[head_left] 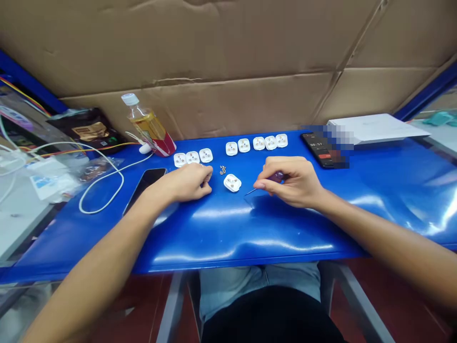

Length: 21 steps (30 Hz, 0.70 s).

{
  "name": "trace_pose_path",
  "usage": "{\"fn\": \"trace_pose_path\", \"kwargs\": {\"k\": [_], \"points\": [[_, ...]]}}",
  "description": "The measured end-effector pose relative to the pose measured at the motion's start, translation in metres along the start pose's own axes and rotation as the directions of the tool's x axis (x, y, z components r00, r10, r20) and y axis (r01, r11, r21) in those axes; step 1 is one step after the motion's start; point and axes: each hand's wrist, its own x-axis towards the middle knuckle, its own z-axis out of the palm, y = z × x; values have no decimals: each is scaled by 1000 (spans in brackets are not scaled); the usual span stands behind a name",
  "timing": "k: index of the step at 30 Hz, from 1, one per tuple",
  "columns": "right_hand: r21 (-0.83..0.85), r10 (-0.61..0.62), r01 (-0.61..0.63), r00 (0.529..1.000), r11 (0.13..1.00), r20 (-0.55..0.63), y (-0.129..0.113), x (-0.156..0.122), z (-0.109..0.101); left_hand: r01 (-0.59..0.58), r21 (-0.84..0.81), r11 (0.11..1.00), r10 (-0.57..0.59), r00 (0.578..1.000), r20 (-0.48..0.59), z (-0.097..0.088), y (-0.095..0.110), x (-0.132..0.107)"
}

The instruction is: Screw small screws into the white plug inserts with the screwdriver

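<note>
A white plug part [232, 182] lies on the blue table [228, 228] between my hands. My right hand [291, 181] is closed around a small screwdriver [275, 178] with a purple handle, and its thin tip points left toward the plug part. Just left of the part, my left hand [191, 182] rests on the table with fingers curled in a pinch; what it holds is too small to name. A little pile of tiny screws [223, 169] sits just behind the part. Behind that, a row of several more white plug parts [243, 145] runs along the table.
A dark phone [144, 186] lies face up left of my left hand, next to a looping white cable [103, 188]. A drink bottle [150, 126] stands at back left. A second phone showing a timer [319, 148] and a white flat box [376, 127] lie at back right. Cardboard walls the back.
</note>
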Motion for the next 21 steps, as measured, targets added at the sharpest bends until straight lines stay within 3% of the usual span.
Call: {"fn": "trace_pose_path", "kwargs": {"k": [6, 12, 17, 21], "points": [[-22, -1, 0, 1000, 1000, -22, 0, 1, -4, -26, -152, 988, 38, 997, 71, -3, -10, -6], [-36, -36, 34, 998, 999, -47, -1, 1, -6, -205, -355, 912, 161, 976, -149, -6, -9, -10], [-57, -10, 5, 996, 998, -85, -5, 0, -9, -305, -501, 810, 175, 941, -289, -2, 9, -9], [-37, 43, -45, 997, 998, -67, -7, -1, -11, -328, -595, 734, 109, 921, -373, 2, 17, -10]]}}
